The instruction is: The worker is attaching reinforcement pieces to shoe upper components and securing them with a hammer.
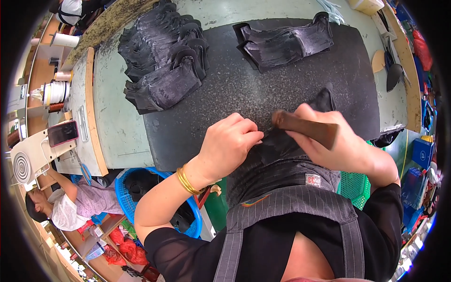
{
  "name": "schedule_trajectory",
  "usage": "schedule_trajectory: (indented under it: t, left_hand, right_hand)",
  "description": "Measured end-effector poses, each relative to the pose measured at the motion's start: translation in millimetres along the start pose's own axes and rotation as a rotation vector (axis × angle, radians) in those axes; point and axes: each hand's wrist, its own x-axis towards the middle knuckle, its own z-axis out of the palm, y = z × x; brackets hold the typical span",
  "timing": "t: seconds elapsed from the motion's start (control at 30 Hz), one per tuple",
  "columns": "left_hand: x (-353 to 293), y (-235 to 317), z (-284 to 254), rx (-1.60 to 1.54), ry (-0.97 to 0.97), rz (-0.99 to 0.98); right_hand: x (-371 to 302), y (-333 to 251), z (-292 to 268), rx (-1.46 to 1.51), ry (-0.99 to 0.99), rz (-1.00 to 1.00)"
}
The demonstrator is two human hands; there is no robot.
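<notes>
My right hand (pixel 324 141) is closed around a brown, worn hammer (pixel 305 126), its rounded end pointing left toward my other hand. My left hand (pixel 230 138) is closed, thumb and fingertips pinched at the edge of a black, leather-like piece (pixel 275 145) at the near edge of the board. Part of that piece also shows beyond my right hand, with a curved tip (pixel 325 97). Both hands stay low over the black work board (pixel 225 94), close together. The hammer's handle and most of the black piece are hidden by my right hand.
A long overlapping row of black, dusty pieces (pixel 162 70) lies at the back left, a smaller stack (pixel 286 44) at the back right. Scissors (pixel 392 70) lie by the right wooden edge (pixel 413 94). A blue basket (pixel 199 218) stands below left. Another person (pixel 89 202) sits at left.
</notes>
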Motion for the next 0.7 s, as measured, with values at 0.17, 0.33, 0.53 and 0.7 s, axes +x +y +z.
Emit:
schedule_trajectory:
  t: [0.17, 0.33, 0.53, 0.7]
  left_hand:
    - [-4.6, -4.2, 2.4, -0.003, 0.058, 0.025]
    - [-8.9, -4.8, 4.7, -0.199, 0.120, -0.189]
    - [-5.0, -5.2, -0.3, -0.292, 0.104, -0.312]
    - [-12.0, -0.3, 1.7, -0.475, 0.143, -0.426]
  right_hand:
    - [12.3, -4.8, 4.3, -0.136, -0.365, 0.115]
    - [14.8, -24.9, -20.9, -0.165, -0.148, 0.034]
    - [14.5, -7.9, 3.6, -0.156, -0.090, -0.013]
    - [17.2, -9.1, -4.6, -0.143, -0.061, -0.043]
